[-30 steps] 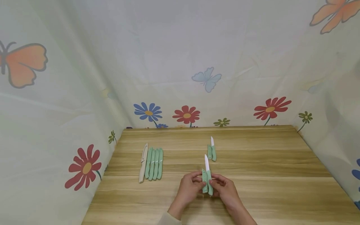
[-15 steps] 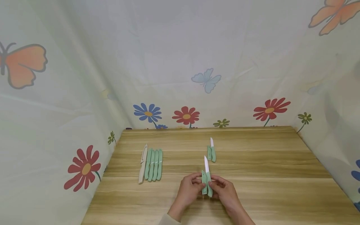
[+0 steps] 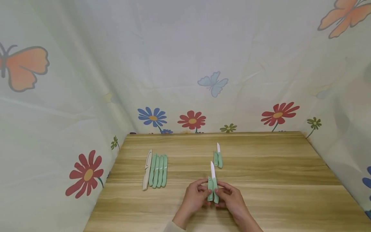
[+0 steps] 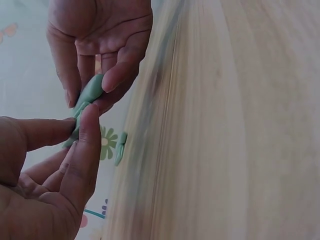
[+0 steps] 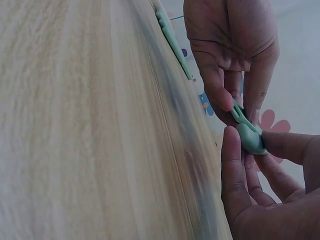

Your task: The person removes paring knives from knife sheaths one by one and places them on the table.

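Observation:
My left hand (image 3: 195, 196) pinches a green knife sheath (image 3: 210, 190) between thumb and fingers. Beside it, my right hand (image 3: 232, 197) pinches the green handle of a paring knife (image 3: 214, 183), whose bare white blade points away from me. Sheath and handle stand side by side, nearly parallel, above the front half of the table. In the left wrist view the sheath (image 4: 75, 131) shows between the left fingertips, close against the knife handle (image 4: 92, 89). From the right wrist, the rounded handle end (image 5: 251, 139) shows in the right fingers.
Beyond the hands lie a second unsheathed green paring knife (image 3: 220, 160) and its sheath (image 3: 215, 158), side by side. On the left of the wooden table (image 3: 261, 170) several green sheathed knives (image 3: 158, 170) lie in a row next to a beige sheathed knife (image 3: 147, 170). Printed curtains (image 3: 174, 64) surround the table.
Both hands keep their hold on the sheath and knife, almost still. The whole head view has shifted very slightly downward; the other knives lie as before.

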### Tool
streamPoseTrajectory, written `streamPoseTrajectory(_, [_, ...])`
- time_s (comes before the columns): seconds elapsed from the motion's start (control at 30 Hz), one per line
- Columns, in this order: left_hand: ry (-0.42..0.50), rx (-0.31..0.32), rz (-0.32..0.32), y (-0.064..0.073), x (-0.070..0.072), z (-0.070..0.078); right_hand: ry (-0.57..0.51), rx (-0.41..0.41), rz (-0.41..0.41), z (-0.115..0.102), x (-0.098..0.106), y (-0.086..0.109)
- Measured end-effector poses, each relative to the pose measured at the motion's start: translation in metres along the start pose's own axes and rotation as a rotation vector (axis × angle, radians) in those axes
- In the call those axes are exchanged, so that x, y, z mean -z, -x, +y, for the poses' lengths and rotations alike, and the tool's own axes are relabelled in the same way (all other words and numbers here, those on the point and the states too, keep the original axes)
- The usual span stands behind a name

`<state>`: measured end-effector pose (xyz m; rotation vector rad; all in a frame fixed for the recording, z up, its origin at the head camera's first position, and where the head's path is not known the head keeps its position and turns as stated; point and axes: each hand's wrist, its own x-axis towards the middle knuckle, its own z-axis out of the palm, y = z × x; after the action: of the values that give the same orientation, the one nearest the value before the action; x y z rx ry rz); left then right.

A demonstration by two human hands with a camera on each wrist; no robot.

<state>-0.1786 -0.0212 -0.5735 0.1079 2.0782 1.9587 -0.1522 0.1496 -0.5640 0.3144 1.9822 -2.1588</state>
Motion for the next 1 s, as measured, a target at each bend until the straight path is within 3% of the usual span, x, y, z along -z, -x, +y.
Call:
streamPoseTrajectory(0.2, [0.020,-0.011,-0.018,-0.002,0.004,-0.001,0.008,0.016,-0.072,-0.001,0.001,-0.001])
streamPoseTrajectory(0.37, [-0.038,-0.025,-0.032,-0.004,0.008,-0.001,0.017,0.015,-0.085,0.002,0.001,-0.006])
streamPoseTrajectory(0.6, [-0.127,-0.032,0.029,-0.009,0.010,-0.005,0.052,0.038,-0.041,0.003,-0.005,-0.010])
streamPoseTrajectory(0.73, [-0.194,-0.025,0.068,-0.013,0.009,-0.005,0.101,0.048,0.021,0.002,-0.010,-0.013])
streamPoseTrajectory(1.0, [-0.441,-0.068,0.154,-0.027,0.008,0.001,0.273,0.102,0.081,0.001,-0.017,-0.026])
